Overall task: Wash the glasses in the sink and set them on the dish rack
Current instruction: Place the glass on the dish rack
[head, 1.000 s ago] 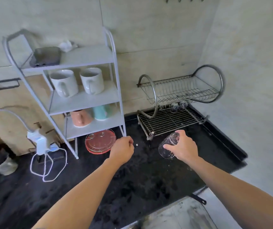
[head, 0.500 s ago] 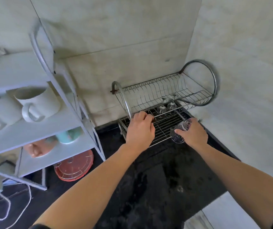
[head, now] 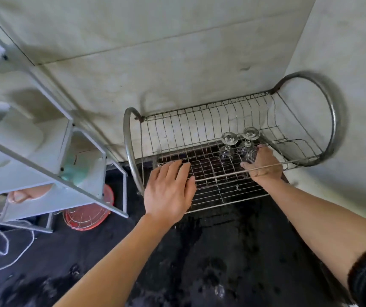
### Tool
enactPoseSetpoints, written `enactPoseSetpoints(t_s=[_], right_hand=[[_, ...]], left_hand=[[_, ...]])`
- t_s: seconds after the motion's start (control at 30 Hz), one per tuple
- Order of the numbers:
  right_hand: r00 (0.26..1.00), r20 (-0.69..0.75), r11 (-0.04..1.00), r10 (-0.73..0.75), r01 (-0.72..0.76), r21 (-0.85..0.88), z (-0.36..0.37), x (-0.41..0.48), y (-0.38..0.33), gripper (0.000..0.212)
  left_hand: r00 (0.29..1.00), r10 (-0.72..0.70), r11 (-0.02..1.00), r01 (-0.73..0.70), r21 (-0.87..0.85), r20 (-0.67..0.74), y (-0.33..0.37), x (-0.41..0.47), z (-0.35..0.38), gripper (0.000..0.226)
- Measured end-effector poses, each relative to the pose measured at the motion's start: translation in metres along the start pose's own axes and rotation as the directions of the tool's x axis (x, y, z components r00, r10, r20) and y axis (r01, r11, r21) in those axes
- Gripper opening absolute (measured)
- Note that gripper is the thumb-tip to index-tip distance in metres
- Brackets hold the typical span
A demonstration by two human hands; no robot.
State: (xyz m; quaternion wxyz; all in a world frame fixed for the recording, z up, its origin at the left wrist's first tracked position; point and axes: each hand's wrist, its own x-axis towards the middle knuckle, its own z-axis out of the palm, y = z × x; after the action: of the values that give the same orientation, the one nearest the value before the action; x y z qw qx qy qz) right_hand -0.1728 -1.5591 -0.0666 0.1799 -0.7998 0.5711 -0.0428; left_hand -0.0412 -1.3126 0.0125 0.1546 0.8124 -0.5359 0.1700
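I see left hand (head: 169, 187) flat on the dish rack (head: 131, 151) lower grid, fingers straight and together. Right hand (head: 262, 165) is inside the lower tier, curled round a glass (head: 251, 155), just beside two upturned stemmed glasses (head: 229, 138).

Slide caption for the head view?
Right hand sets a glass on the dish rack beside two inverted glasses; left hand rests on the rack.

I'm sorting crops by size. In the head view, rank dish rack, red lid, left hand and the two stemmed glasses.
Dish rack.
Left hand and red lid: alike; lid partly hidden, hand nearer, so unranked.
Stemmed glasses: smallest, alike.
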Motion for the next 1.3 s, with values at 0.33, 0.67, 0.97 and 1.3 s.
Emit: enactPoseSetpoints(t_s=[0.33, 0.67, 0.97, 1.3], right_hand=[[0.998, 0.035, 0.993, -0.051, 0.055, -0.106, 0.007, 0.012, 0.004, 0.095], [0.944, -0.008, 0.935, -0.329, 0.325, -0.140, 0.013, -0.100, -0.033, 0.031], [0.830, 0.164, 0.831, -0.533, 0.550, -0.078, 0.071, -0.266, -0.130, 0.020], [0.433, 0.217, 0.468, -0.875, 0.871, 0.147, 0.137, -0.428, -0.353, 0.019]], left_hand=[[1.000, 0.018, 0.999, -0.017, 0.046, -0.023, 0.000, 0.000, 0.003, 0.032], [0.997, 0.074, 0.988, -0.078, -0.131, -0.031, -0.012, -0.049, -0.045, 0.021], [0.927, -0.253, 0.966, 0.256, 0.028, 0.277, -0.151, -0.214, -0.130, 0.022], [0.683, -0.716, 0.696, 0.684, 0.218, 0.144, -0.294, -0.379, -0.256, 0.020]])
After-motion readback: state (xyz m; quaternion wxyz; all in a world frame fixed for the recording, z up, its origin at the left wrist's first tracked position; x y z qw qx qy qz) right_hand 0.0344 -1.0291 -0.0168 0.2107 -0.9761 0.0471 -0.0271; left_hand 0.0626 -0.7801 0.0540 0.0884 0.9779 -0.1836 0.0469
